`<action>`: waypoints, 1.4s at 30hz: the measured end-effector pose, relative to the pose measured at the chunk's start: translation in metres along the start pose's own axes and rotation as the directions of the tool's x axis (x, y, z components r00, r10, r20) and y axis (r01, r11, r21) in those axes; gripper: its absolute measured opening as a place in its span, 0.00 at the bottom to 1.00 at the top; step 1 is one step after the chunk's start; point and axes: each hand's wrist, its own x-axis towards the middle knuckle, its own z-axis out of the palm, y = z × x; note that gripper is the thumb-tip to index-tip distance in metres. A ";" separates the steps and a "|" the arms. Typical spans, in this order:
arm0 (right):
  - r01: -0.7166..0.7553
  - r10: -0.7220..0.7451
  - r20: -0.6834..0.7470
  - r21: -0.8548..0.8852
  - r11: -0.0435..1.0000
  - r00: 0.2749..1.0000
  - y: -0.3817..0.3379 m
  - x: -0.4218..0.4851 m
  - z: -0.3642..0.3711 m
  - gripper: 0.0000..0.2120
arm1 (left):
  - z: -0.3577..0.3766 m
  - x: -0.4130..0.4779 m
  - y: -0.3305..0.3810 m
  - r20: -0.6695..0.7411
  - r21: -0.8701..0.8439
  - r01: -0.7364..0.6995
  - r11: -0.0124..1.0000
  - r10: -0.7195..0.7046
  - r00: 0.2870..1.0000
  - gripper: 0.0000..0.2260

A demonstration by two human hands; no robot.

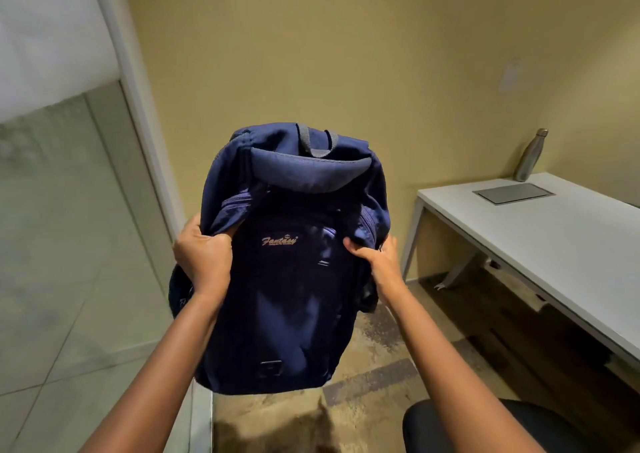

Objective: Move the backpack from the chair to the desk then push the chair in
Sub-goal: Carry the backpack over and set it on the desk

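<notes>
Yellow painted walls are closing this small room on two sides, and a frosted glass partition with a pale frame (pixel 145 113) is standing on your left. You are holding the dark navy fabric backpack (pixel 291 279) up in the air in front of you, clear of every surface. Your left hand (pixel 202 252) is gripping a fold of cloth on its left side, and your right hand (pixel 379 258) is pinching the cloth on its right side near a zipper; both hands are closed on it.

Several things are hard to see. The black padded chair (pixel 512 425) is showing only as a rounded dark edge at the lower right, cut by the picture border and partly covered by your right forearm. The white rectangular desk (pixel 540 241) is also cut off at the right edge. The space under it is dark, and only its pale slanted leg is clear there. The lower part of the backpack is in shadow.

The desk top is mostly bare near its front edge. Farther back a grey flat panel (pixel 514 193) is lying flush in the surface, and a slim steel bottle (pixel 530 156) is standing upright near the wall. Between the backpack and the desk corner a strip of speckled floor is lying open.

The backpack is hanging soft, its top flap folding forward, with a grey carry loop on top and pale lettering on the front pocket.
</notes>
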 end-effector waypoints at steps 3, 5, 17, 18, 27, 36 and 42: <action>0.028 -0.024 -0.026 0.156 0.987 0.999 -0.005 0.021 0.008 0.31 | 0.026 0.023 -0.005 0.057 -0.048 0.006 0.999 -0.003 0.998 0.06; 0.049 -0.038 -0.058 0.206 0.977 0.998 -0.010 0.037 0.011 0.29 | 0.042 0.035 -0.003 0.073 -0.071 -0.011 0.997 0.016 0.997 0.07; 0.191 -0.143 -0.283 0.149 0.970 0.948 -0.039 0.150 -0.012 0.24 | 0.174 0.093 -0.004 0.213 -0.319 -0.049 0.946 0.121 0.970 0.15; 0.202 -0.154 -0.290 0.142 0.969 0.944 -0.041 0.163 -0.018 0.23 | 0.189 0.098 -0.004 0.222 -0.328 -0.047 0.943 0.125 0.967 0.15; 0.307 -0.268 -0.377 0.045 0.951 0.887 -0.060 0.261 -0.067 0.20 | 0.318 0.120 0.015 0.311 -0.420 -0.002 0.908 0.146 0.939 0.12; 0.323 -0.306 -0.461 -0.043 0.945 0.833 -0.061 0.366 -0.133 0.19 | 0.464 0.126 0.016 0.380 -0.442 0.071 0.894 0.115 0.918 0.11; 0.308 -0.311 -0.504 -0.092 0.947 0.806 -0.062 0.440 -0.179 0.17 | 0.563 0.130 0.018 0.465 -0.448 0.149 0.881 0.088 0.881 0.10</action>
